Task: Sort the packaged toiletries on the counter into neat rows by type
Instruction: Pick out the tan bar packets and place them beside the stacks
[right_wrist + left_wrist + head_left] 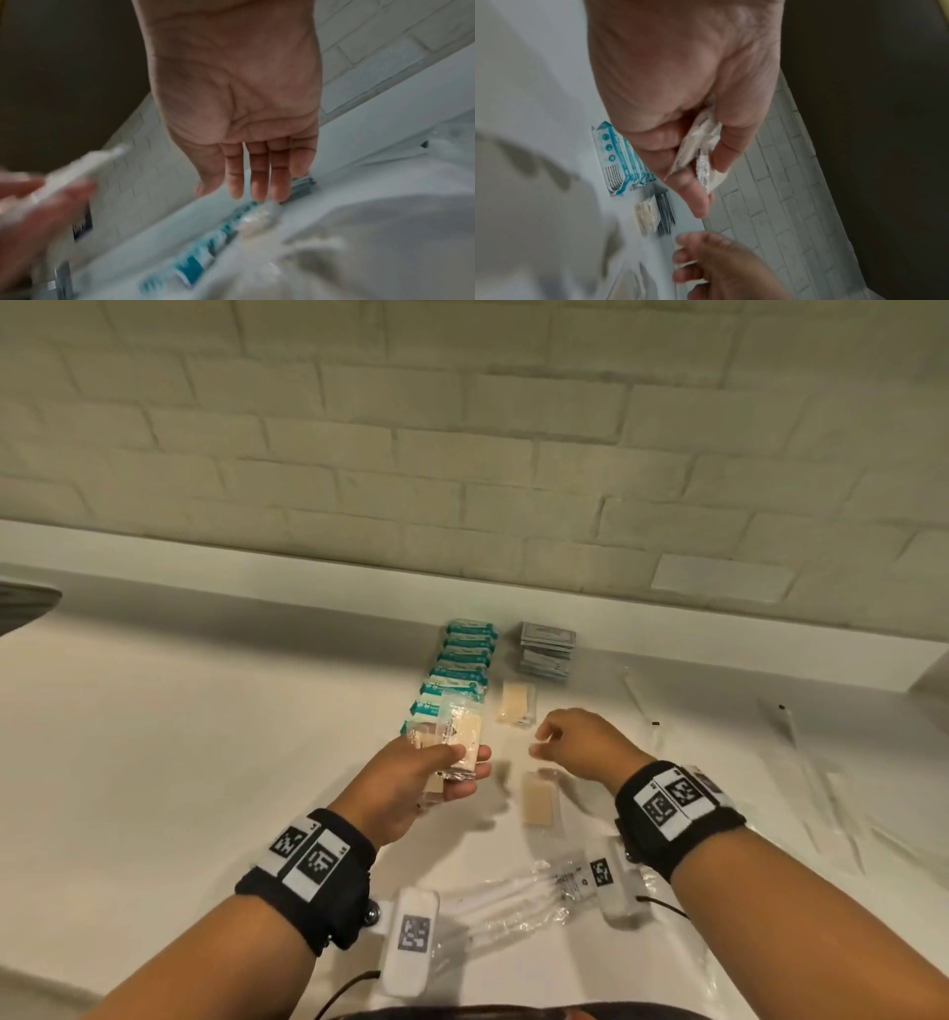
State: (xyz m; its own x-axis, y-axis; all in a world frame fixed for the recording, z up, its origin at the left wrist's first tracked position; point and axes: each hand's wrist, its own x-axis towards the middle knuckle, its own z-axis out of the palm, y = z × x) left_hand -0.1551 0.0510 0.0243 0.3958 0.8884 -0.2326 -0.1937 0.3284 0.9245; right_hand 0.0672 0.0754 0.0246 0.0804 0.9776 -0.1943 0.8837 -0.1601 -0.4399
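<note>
My left hand [464, 765] grips a small stack of clear-wrapped beige packets [459, 731] above the counter, between thumb and fingers; the left wrist view shows the packets [698, 150] pinched the same way. My right hand [542, 743] hovers just right of it, fingers relaxed and empty, palm bare in the right wrist view [257, 178]. A row of teal-and-white packets [462, 667] runs back toward the wall. Beside it is a pile of grey sachets [547, 649]. One beige packet [516, 706] lies in front of the sachets, another beige packet [539, 798] under my right wrist.
Clear-wrapped white items [518, 901] lie near the counter's front edge between my forearms. Thin long wrapped pieces [639, 706] are scattered on the right. A white brick wall [462, 454] and ledge back the white counter [205, 737].
</note>
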